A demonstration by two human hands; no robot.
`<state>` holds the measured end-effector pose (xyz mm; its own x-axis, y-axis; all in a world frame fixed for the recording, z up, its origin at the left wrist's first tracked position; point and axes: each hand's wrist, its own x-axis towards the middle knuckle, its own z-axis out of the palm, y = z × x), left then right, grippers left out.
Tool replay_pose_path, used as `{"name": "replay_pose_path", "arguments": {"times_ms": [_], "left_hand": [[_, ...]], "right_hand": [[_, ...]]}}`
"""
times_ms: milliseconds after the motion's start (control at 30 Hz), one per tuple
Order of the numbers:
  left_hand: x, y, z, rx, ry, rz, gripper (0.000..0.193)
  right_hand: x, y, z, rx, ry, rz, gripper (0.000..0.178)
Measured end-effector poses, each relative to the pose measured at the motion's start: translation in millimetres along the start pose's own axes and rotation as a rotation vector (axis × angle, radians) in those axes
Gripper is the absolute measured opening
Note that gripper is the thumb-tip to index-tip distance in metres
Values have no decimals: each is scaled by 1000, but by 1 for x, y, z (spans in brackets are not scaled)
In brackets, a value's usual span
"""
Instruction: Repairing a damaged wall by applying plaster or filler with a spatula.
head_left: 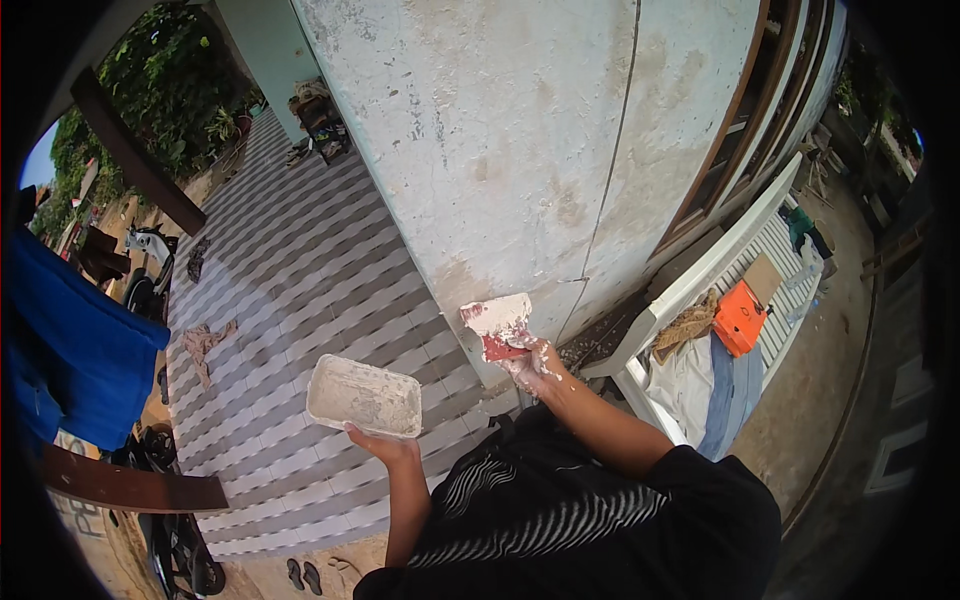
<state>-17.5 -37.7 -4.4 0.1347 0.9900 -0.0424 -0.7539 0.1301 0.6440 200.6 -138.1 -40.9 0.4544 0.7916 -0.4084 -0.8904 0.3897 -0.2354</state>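
In my right hand point(532, 365) is a putty knife point(500, 325) with a wide blade and a red handle part, smeared with white putty. White smears also cover the fingers and wrist of that hand. The blade is by the lower corner of the pale, patchy wall point(510, 150); I cannot tell whether it touches. My left hand point(385, 444) grips a shallow rectangular tub point(330, 378) from below at its near edge. Greyish-white residue coats the inside of the tub, which is tilted toward me.
A white slatted bench point(655, 335) on the right bears an orange bag point(739, 318) and cloths. Striped tiles point(290, 260) cover the porch floor. A blue cloth point(90, 340) hangs at the left, near a brown post point(140, 155). Sandals point(303, 576) lie below.
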Motion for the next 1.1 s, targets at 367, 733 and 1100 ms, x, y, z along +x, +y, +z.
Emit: {"name": "replay_pose_path", "arguments": {"times_ms": [367,733,1100], "left_hand": [[-1,5,1,-16,7,11,69],[3,-2,-2,-8,-28,-23,71],[4,-10,-5,51,39,-55,68]], "right_hand": [[-8,-46,-3,-485,-113,-36,36],[44,1,-31,-244,-34,32,41],[2,-44,50,-122,-181,-126,47]]}}
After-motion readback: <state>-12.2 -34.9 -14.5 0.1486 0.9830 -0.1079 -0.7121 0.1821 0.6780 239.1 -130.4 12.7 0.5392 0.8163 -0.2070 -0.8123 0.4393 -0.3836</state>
